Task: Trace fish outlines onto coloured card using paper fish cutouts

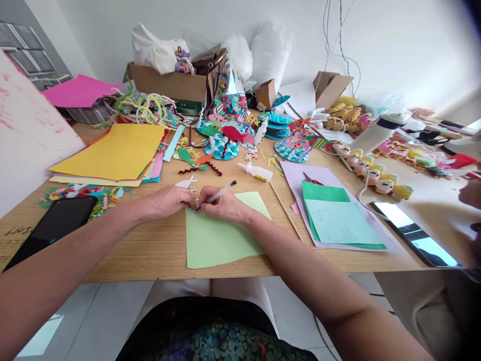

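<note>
Table [143, 255], handwritten digits [18, 231], pen [222, 192] in right hand [225, 205]

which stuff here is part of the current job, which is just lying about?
In use:
- pen, held in the right hand
- light green sheet, under the right hand
- something small at the left hand's fingertips, mostly hidden

Probably just lying about:
- black phone
- lit phone
- stick
- yellow sheet
- long cardboard box

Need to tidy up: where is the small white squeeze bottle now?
In the head view, the bottle lies on the table just right of centre, beyond the light green sheet and beside the far end of the wooden stick.
</note>
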`<state>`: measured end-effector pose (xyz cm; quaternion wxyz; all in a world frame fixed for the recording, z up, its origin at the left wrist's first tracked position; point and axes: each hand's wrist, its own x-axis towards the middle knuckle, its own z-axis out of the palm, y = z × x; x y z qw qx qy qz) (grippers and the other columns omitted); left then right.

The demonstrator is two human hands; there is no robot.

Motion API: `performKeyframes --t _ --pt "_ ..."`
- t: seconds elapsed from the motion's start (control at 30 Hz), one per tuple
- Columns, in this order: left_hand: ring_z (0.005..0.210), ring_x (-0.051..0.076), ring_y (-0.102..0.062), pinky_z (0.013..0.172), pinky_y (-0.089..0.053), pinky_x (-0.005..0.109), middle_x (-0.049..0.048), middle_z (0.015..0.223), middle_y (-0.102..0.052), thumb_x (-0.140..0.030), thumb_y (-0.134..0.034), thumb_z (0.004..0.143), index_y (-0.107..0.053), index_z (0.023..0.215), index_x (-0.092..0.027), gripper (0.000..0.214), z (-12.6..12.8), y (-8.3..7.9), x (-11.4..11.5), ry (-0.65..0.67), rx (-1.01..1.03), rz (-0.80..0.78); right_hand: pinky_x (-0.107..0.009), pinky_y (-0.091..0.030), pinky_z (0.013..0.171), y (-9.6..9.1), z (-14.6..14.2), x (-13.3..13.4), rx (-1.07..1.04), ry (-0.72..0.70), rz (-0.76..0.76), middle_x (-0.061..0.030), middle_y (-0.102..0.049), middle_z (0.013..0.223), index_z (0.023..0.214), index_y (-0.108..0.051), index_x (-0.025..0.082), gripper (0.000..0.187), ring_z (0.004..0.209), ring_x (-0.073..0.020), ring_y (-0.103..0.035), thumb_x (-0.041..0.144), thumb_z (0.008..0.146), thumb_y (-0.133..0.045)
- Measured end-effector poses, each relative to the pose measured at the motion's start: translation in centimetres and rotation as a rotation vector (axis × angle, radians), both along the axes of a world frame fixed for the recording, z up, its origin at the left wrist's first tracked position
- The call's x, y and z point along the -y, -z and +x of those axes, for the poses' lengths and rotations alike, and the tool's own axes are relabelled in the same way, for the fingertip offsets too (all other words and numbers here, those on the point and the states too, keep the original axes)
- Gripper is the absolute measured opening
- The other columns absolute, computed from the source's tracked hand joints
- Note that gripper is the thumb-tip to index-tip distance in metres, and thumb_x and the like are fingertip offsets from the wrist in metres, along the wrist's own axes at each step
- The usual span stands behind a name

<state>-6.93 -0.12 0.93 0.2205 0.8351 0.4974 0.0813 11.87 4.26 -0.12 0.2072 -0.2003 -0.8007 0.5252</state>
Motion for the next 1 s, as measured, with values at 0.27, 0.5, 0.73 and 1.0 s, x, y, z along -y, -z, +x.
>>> performKeyframes --t 0.27,0.5,0.73,1.0 --pt "0.082 0.016 -0.061 0.075 -0.043 0.027 0.0003 0.088 -0.071 -0.017 -0.042 0.079 -0.070 0.079 -0.021 0.028 0.07 0.16 -0.07 0.004 0.027 0.016 -0.019 -0.035 0.053 0.27 -0.02 0.06 0.020 -0.027 0.053 0.0040 -0.049 0.062 0.067 -0.050 0.015 0.003 0.057 -0.0066 -0.043 0.013 0.067 -0.050" --pt "0.080 0.015 -0.060 0.072 -0.041 0.024 -0.0009 0.087 -0.071 -0.007 -0.038 0.074 -0.070 0.079 -0.021 0.035 0.29 -0.37 0.01 -0.007 0.010 -0.007 -0.019 -0.034 0.052 0.35 -0.12 0.03 0.006 -0.040 0.059 0.0045 -0.048 0.062 0.067 -0.049 0.015 0.003 0.056 -0.0061 -0.042 0.012 0.067 -0.049" --pt "0.069 0.013 -0.056 0.063 -0.038 0.022 -0.0019 0.076 -0.068 -0.009 -0.038 0.076 -0.067 0.076 -0.019 0.031 0.44 -0.61 0.12 0.016 -0.003 0.040 -0.019 -0.035 0.053 0.37 -0.17 0.13 0.021 -0.025 0.084 0.0037 -0.052 0.065 0.067 -0.051 0.015 0.005 0.057 -0.0062 -0.043 0.010 0.066 -0.049" --pt "0.065 0.013 -0.053 0.056 -0.036 0.022 -0.0004 0.070 -0.060 -0.022 -0.038 0.083 -0.061 0.076 -0.018 0.024 0.13 -0.41 0.09 -0.030 -0.008 0.036 -0.022 -0.041 0.062 0.56 -0.33 0.36 -0.004 -0.042 0.141 0.0003 -0.057 0.073 0.068 -0.050 0.016 0.009 0.069 -0.0099 -0.052 0.008 0.069 -0.047"
